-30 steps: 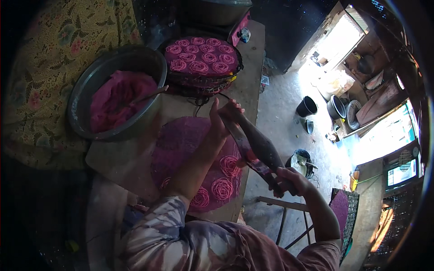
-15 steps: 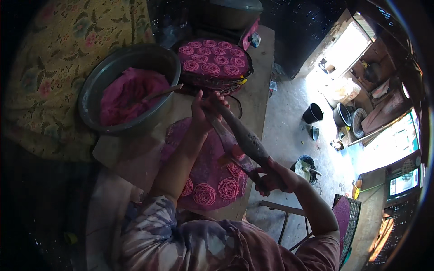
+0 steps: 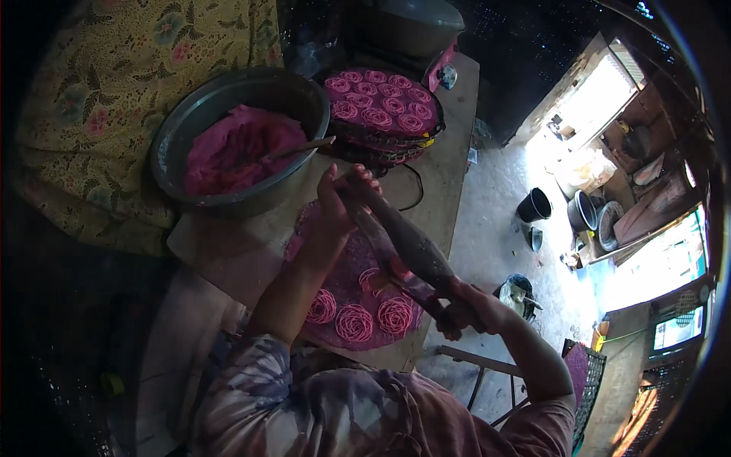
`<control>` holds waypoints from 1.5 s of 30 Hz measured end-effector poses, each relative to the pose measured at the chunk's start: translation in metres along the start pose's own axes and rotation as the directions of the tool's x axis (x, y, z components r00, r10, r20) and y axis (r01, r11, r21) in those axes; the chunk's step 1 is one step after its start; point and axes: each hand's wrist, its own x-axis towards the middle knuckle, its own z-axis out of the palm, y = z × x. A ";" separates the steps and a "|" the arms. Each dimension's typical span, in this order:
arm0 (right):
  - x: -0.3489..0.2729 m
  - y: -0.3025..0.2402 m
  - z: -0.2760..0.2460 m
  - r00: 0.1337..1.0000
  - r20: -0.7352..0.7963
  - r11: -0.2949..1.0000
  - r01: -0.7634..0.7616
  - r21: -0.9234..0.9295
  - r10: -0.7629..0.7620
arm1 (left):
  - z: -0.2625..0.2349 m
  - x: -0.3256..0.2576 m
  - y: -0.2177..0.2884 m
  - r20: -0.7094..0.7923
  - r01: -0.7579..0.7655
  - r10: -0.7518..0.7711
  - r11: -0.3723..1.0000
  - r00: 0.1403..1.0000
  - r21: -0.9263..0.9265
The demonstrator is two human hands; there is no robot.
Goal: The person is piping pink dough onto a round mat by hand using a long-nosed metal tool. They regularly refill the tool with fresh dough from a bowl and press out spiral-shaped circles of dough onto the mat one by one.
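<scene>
Both my hands are closed on a long two-bar wooden press point(image 3: 415, 247), held slanting across the table. My left hand point(image 3: 346, 194) wraps its far left end, the palm pressed against the bars. My right hand point(image 3: 476, 308) grips the nearer right end. A reddish part shows between the bars near the middle. Below the press lies a round purple mat point(image 3: 346, 259) bearing several coils of thin pink strands point(image 3: 354, 324). One partial coil point(image 3: 371, 282) sits right beside the press's underside, partly covered by it.
A large grey basin point(image 3: 164, 152) of pink dough point(image 3: 228, 148) with a wooden-handled utensil point(image 3: 304, 148) stands at left. Behind are stacked trays point(image 3: 384, 148) topped with pink coils, and a pot point(image 3: 411, 30) on a pink stove. Black buckets point(image 3: 534, 204) stand on the floor at right.
The view has shifted, so the table things appear farther right. Pink strands now show left of the press's middle. My right hand's fingers have drawn in tighter around the bars.
</scene>
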 end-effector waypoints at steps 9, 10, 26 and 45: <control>0.010 -0.013 -0.014 0.994 -0.084 0.986 0.051 -0.160 -0.065 | -0.003 0.019 0.003 0.033 -0.058 0.057 0.998 0.998 0.009; 0.014 -0.013 -0.013 0.994 -0.077 0.984 0.060 -0.166 -0.073 | -0.002 0.017 0.009 0.028 -0.063 0.062 0.998 0.998 0.031; 0.047 0.017 -0.032 0.995 -0.093 0.962 0.006 -0.274 -0.032 | -0.066 0.011 0.004 -0.055 -0.021 0.015 0.994 0.998 -0.109; 0.052 -0.031 -0.083 0.977 -0.208 0.939 -0.018 -0.343 -0.057 | -0.062 0.099 -0.026 0.037 -0.013 0.017 0.995 0.999 -0.101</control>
